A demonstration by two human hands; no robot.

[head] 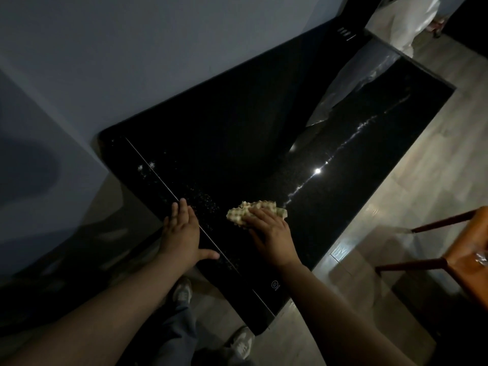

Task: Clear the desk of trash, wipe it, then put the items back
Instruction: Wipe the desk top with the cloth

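Note:
A glossy black desk runs from the near left corner to the far right. My right hand presses flat on a crumpled beige waffle-weave cloth lying on the desk's near end. To its left, my left hand rests flat at the desk's near left edge, fingers straight and thumb spread. Pale crumbs or dust specks are scattered between the two hands and further up by the left edge. A wet streak glints along the desk toward the far right.
A grey wall borders the desk's far side. A wooden chair stands on the tiled floor at the right. A mirror or glossy panel leans at the far end. My shoes are under the near edge.

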